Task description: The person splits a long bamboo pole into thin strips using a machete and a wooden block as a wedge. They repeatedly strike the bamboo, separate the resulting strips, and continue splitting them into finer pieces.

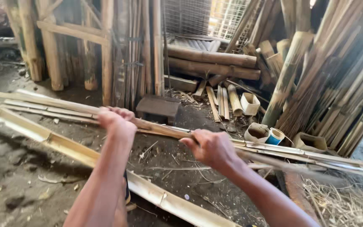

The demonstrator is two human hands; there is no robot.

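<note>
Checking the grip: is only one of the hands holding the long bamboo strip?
No, both the left hand and the right hand are closed around the bamboo strip.

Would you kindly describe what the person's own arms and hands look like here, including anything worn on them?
Both forearms are bare, with no sleeves in view. The left hand and the right hand wear no gloves, and no rings, watch or bracelet can be seen on them. A small dark shape shows beside the left forearm near the elbow; what it is cannot be told.
</note>
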